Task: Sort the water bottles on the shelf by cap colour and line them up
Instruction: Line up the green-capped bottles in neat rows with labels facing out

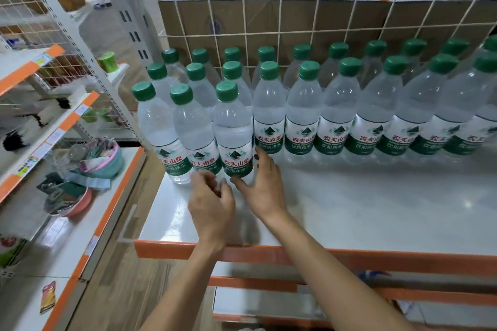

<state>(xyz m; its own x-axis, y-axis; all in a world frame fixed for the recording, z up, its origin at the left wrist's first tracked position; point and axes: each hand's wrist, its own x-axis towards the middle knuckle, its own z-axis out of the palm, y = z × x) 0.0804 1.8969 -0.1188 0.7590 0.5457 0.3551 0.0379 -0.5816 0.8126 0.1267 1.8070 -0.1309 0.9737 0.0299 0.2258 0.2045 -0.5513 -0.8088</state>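
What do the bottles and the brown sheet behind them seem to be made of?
Bottles: probably clear glossy plastic, since one sees through them; caps look like matte green plastic. Brown sheet: apparently cardboard, dull, with a faint printed mark.

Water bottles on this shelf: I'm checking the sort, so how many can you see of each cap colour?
Clear plastic water bottles with green caps: 22 (back row 10, middle row 9, front row 3)
Bottles with any other cap colour: 0
Total: 22 in view; the rows run off the right edge, so more may stand there.
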